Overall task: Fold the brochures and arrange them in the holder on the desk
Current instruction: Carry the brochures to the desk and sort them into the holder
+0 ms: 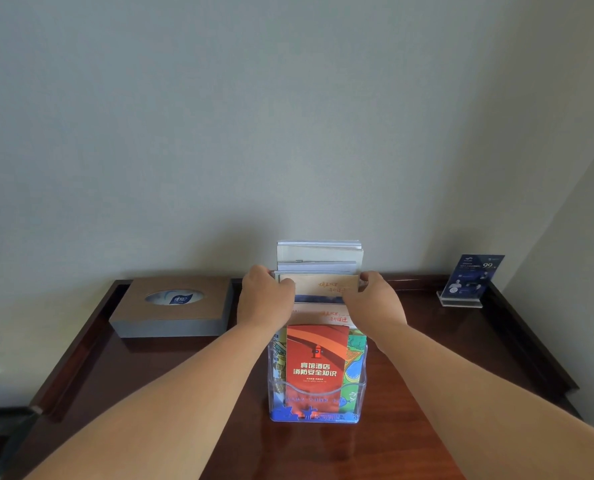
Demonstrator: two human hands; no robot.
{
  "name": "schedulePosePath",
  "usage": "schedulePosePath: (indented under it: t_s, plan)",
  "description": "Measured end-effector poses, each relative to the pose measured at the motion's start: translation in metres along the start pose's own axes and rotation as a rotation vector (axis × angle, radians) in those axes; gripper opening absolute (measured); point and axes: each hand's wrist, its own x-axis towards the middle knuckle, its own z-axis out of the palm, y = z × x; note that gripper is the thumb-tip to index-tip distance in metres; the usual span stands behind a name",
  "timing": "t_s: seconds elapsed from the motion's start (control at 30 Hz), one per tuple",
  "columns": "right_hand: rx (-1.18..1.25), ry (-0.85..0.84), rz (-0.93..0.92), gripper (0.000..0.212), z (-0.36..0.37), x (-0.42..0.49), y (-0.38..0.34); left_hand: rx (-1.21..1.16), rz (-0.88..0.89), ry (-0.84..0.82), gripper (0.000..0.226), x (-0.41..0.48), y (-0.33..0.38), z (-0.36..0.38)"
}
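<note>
- Gripping a tan brochure [319, 285] by its two side edges, both hands reach over the holder [273, 382] in the head view, the only view given.
- The left hand [266, 299] has its fingers curled round the brochure's left edge, with the thumb on the near face. Its forearm runs in from the lower left.
- The right hand [375, 303] pinches the right edge, fingers narrow and bent round it. How far they wrap behind the sheet cannot be told.
- The tan brochure stands upright with red script across its face. Its lower part is hidden behind the tier in front, so whether it rests at the bottom of a pocket cannot be told.
- The holder is clear plastic with stepped tiers. It stands near the middle of the dark wooden desk [184, 393], its back toward the grey wall [288, 133].
- A red brochure [318, 358] with white characters fills the front tier. A green and blue map-like brochure [356, 362] stands just behind it and shows at both sides.
- A pale brochure [323, 315] with the same red script sits in the tier between the red brochure and the held one.
- A stack of white brochures [319, 252] rises highest at the back.
- A tissue box [172, 306] lies on the desk to the left, apart from the holder.
- A small blue sign [470, 280] in a clear stand is near the far right corner.
</note>
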Motion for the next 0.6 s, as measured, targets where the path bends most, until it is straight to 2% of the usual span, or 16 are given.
schedulePosePath:
  t_s: [0.1, 0.3, 0.6]
  plan:
    - [-0.005, -0.014, 0.009, 0.024, 0.001, -0.001, 0.000, 0.058, -0.027, -0.036, 0.013, -0.003, -0.002, 0.002]
    - [-0.061, -0.014, -0.002, 0.019, 0.000, -0.003, -0.003, 0.177, 0.094, -0.043, 0.013, -0.005, 0.003, 0.007]
    - [-0.176, 0.035, 0.001, 0.018, -0.003, -0.007, -0.012, 0.294, 0.106, -0.058, 0.016, 0.000, 0.002, 0.003]
